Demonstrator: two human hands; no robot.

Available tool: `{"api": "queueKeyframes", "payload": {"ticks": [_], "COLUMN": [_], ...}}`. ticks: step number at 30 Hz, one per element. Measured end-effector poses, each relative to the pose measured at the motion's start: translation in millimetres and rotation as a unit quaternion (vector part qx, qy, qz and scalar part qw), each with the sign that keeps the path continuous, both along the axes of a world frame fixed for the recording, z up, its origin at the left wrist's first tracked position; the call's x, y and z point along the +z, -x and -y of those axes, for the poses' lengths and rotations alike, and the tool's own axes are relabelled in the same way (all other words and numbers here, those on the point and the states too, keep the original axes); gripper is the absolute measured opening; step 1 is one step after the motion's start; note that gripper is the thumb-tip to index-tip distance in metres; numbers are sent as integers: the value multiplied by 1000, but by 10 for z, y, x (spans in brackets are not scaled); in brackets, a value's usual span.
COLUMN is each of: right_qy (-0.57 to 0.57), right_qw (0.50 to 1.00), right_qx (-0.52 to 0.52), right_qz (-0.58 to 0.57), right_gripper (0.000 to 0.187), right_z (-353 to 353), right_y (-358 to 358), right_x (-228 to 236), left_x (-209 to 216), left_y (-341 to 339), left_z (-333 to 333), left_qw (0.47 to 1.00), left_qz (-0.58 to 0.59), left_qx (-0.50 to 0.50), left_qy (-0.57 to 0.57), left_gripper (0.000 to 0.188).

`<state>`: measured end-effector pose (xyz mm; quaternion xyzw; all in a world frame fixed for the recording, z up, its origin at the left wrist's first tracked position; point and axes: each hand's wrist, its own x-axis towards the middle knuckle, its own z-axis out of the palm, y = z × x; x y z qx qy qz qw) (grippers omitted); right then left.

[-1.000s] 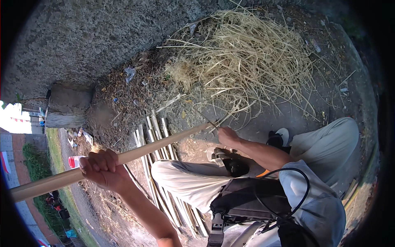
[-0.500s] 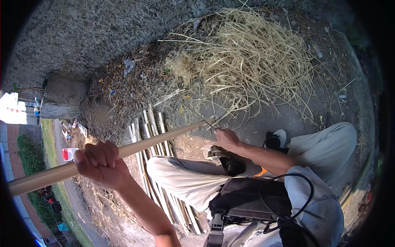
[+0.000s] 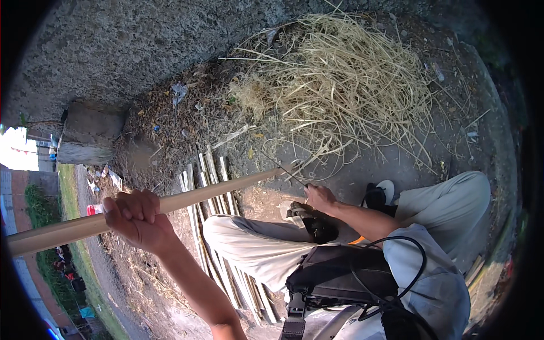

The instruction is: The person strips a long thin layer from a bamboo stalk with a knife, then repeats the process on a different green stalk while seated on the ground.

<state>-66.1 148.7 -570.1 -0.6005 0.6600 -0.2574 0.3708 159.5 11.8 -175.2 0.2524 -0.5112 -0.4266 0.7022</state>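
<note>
My left hand (image 3: pixel 136 220) is wrapped round a long pale wooden pole (image 3: pixel 204 194), which slants from the left edge up to the ground in the middle. My right hand (image 3: pixel 321 198) is closed on a thin dark knife (image 3: pixel 292 176); its handle is hidden in the fingers. The blade lies across the pole's far end, where a pale curl of shaving (image 3: pixel 297 163) shows. Whether the edge is cutting into the wood, I cannot tell. Beyond that end spreads a large heap of pale thin shavings (image 3: pixel 351 79).
Pale split strips (image 3: pixel 218 170) lie in a row under the pole and beside my bent left leg (image 3: pixel 249 243). A rough grey wall (image 3: pixel 141 51) stands at the back, with a concrete block (image 3: pixel 90 130) at its left. A dark bag (image 3: pixel 345 272) with a cable rests on my lap.
My right hand has drawn back a little to the right and toward me, with the knife. My left hand keeps its hold, and the pole has shifted only slightly.
</note>
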Motion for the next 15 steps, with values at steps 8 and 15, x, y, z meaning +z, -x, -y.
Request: {"api": "queueKeyframes", "payload": {"ticks": [8,15], "right_qy": [-111,-103], "right_qw": [992,992], "right_qx": [-43,-74], "right_qz": [-53,3], "right_gripper": [16,18], "right_z": [62,53], "right_y": [-47,104], "right_x": [67,-396], "left_x": [-76,-143], "left_y": [-183,-284], "left_z": [-25,-37], "left_qw": [1000,998], "left_qz": [-9,-39], "left_qx": [7,-35], "left_qy": [17,35], "left_gripper": [37,38]}}
